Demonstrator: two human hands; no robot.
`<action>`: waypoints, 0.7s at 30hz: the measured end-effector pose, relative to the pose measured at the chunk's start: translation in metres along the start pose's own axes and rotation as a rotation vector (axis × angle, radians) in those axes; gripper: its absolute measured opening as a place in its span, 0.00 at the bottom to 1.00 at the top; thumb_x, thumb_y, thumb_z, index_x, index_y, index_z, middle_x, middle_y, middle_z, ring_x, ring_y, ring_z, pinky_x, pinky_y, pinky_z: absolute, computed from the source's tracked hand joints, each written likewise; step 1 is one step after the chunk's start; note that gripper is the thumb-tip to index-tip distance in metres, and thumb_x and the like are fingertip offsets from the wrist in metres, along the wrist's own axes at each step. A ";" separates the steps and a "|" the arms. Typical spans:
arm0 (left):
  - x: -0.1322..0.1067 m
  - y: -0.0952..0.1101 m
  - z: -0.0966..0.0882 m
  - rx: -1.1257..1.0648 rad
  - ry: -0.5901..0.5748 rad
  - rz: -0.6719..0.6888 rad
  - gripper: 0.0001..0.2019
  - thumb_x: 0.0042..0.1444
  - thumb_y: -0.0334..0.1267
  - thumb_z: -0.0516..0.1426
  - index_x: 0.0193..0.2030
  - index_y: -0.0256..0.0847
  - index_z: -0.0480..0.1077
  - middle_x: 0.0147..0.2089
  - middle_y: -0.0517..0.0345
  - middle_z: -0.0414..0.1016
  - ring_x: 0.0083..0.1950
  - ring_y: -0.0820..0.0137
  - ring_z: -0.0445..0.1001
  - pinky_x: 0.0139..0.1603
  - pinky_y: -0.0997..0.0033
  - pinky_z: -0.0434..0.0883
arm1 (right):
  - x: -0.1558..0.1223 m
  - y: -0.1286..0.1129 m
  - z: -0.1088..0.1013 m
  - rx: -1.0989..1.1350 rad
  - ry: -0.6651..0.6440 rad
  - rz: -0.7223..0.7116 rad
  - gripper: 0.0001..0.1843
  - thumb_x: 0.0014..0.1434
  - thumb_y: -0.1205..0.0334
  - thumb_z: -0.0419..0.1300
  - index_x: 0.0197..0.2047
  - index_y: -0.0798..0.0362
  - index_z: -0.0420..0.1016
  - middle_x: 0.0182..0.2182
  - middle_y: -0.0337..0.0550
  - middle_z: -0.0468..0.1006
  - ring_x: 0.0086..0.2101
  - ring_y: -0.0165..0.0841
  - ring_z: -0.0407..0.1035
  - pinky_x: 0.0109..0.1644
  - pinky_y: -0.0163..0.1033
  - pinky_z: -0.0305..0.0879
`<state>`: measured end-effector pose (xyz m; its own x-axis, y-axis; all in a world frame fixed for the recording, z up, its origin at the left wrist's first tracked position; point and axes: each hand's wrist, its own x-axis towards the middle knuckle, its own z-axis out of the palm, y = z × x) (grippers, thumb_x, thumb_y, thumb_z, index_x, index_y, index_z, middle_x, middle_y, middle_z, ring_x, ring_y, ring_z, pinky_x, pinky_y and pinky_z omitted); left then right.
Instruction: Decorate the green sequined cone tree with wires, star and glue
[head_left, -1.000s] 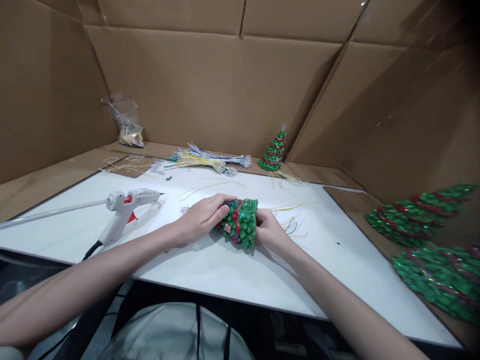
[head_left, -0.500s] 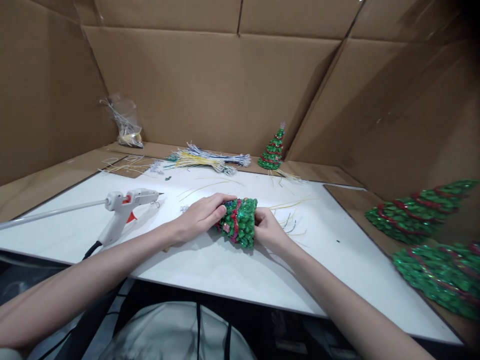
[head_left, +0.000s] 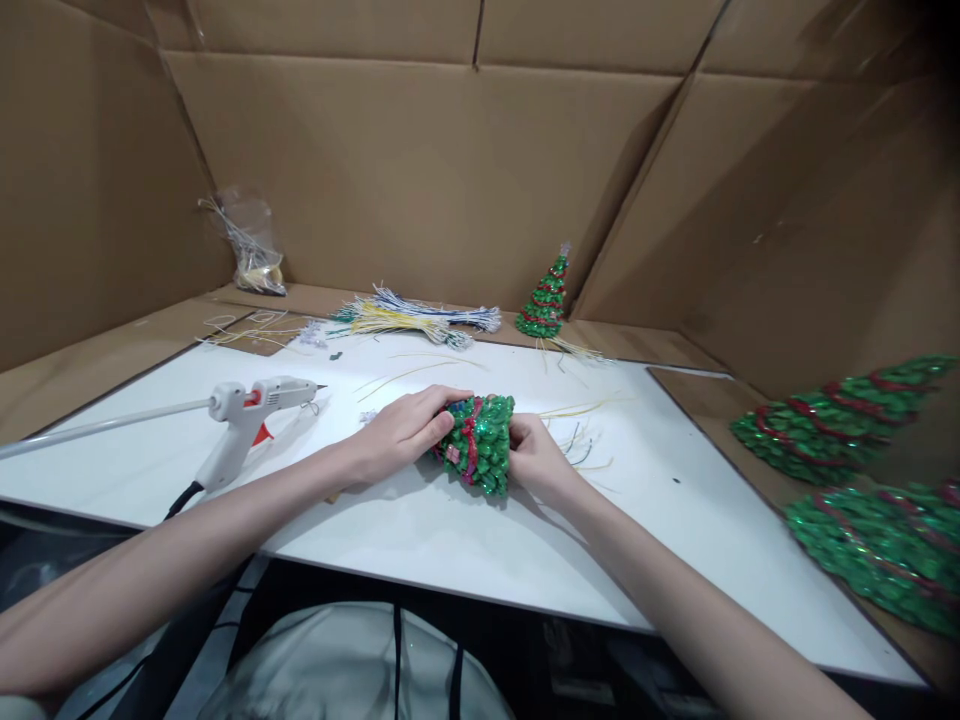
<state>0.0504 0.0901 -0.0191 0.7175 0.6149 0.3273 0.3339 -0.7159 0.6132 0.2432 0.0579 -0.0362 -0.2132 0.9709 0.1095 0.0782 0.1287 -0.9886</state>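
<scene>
A small green Christmas tree ornament (head_left: 489, 450) with red garland lies on its side over the white board, its wide base facing right. Wrapped over its narrower part is my left hand (head_left: 409, 430), closed on it with thumb and fingers. At the base end is my right hand (head_left: 536, 455), fingers curled in against the opening; the fingertips and whatever they hold are hidden by the tree. Thin yellow and dark wires (head_left: 581, 445) lie on the board just behind my right hand.
A white glue gun (head_left: 251, 425) stands at left with its cord and a long glue stick. Wire bundles (head_left: 412, 318), a clear bag (head_left: 255, 245) and another small tree (head_left: 545, 300) are at the back. Larger trees (head_left: 832, 425) lie at right. Cardboard walls (head_left: 420, 170) surround the board (head_left: 720, 520).
</scene>
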 end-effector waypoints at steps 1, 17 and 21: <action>0.000 0.000 0.000 0.001 0.002 -0.006 0.21 0.68 0.46 0.39 0.61 0.40 0.58 0.61 0.51 0.65 0.60 0.64 0.65 0.60 0.65 0.60 | 0.000 0.000 0.000 -0.002 0.003 -0.006 0.09 0.43 0.64 0.66 0.29 0.60 0.78 0.24 0.43 0.80 0.24 0.33 0.71 0.28 0.36 0.68; 0.000 0.003 0.001 0.010 0.012 -0.025 0.20 0.68 0.46 0.40 0.60 0.41 0.58 0.59 0.52 0.67 0.59 0.64 0.66 0.60 0.65 0.61 | 0.000 0.002 -0.001 -0.043 0.015 0.003 0.09 0.43 0.62 0.66 0.27 0.59 0.77 0.23 0.43 0.79 0.24 0.34 0.71 0.27 0.37 0.68; 0.001 0.004 0.000 0.017 0.010 -0.033 0.20 0.68 0.46 0.39 0.60 0.41 0.58 0.59 0.52 0.67 0.59 0.64 0.66 0.59 0.65 0.61 | 0.000 0.002 -0.001 -0.024 0.009 0.020 0.11 0.43 0.61 0.66 0.29 0.60 0.78 0.24 0.43 0.79 0.24 0.33 0.71 0.26 0.37 0.68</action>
<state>0.0525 0.0880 -0.0168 0.7000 0.6414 0.3140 0.3677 -0.7007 0.6114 0.2439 0.0582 -0.0380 -0.2026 0.9750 0.0912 0.1056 0.1144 -0.9878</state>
